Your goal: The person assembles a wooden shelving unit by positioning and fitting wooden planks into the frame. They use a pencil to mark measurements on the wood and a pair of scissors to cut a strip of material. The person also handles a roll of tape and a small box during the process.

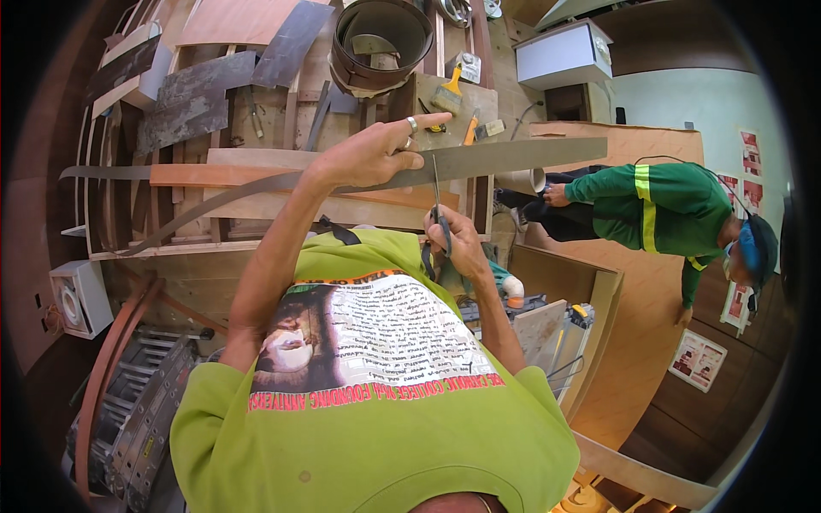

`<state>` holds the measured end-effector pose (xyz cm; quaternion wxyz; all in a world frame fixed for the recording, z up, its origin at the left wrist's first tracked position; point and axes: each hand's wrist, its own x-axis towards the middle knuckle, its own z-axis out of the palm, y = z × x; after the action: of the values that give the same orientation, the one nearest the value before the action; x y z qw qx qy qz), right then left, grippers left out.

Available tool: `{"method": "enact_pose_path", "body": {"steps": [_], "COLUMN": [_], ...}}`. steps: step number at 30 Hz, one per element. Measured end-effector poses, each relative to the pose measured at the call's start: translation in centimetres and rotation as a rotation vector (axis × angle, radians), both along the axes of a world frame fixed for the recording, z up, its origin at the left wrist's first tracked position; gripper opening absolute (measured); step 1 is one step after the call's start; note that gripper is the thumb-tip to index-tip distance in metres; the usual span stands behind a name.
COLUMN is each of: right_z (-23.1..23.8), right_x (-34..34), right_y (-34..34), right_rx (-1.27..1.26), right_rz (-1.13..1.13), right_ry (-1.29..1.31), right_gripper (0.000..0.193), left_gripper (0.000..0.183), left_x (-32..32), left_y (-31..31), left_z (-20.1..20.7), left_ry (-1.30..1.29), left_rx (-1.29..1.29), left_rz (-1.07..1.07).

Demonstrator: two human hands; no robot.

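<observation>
A long, thin grey strip [522, 157], like edge banding, runs across in front of me above the workbench. My left hand [368, 156] grips it between the thumb and the fingers below, with the index finger stretched out to the right. From there one end curves away to the lower left, while the other extends straight to the right. My right hand [464, 244] is closed round the handles of a pair of scissors [439, 224]. A blade stands upright across the front of the strip, just right of my left hand; the other blade is hidden.
Wooden boards [224, 176] lie on the bench. Beyond stand a brown round container [344, 73], a paintbrush [446, 97] and an orange-handled tool [471, 130]. A person in a green long-sleeved top [676, 209] stands at the right, beside a large brown panel [637, 342].
</observation>
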<state>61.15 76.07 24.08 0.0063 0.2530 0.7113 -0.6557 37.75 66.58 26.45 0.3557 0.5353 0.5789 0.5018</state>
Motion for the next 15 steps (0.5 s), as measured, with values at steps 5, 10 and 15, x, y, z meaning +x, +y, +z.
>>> {"method": "enact_pose_path", "body": {"steps": [5, 10, 15], "right_z": [-0.17, -0.64, -0.82], "right_x": [0.21, 0.22, 0.21], "right_y": [-0.39, -0.72, -0.91], "right_rx": [-0.014, -0.005, 0.036], "right_rz": [-0.027, -0.057, -0.057], "right_ry": [-0.016, 0.007, 0.024], "right_gripper": [0.022, 0.025, 0.028], "left_gripper": [0.069, 0.069, 0.07], "left_x": [-0.23, -0.45, -0.54], "left_y": [-0.02, 0.09, 0.25], "left_z": [0.22, 0.69, 0.61], "left_ry": [-0.007, 0.027, 0.005], "left_rx": [-0.044, -0.079, -0.039], "left_rz": [-0.022, -0.044, -0.054]}}
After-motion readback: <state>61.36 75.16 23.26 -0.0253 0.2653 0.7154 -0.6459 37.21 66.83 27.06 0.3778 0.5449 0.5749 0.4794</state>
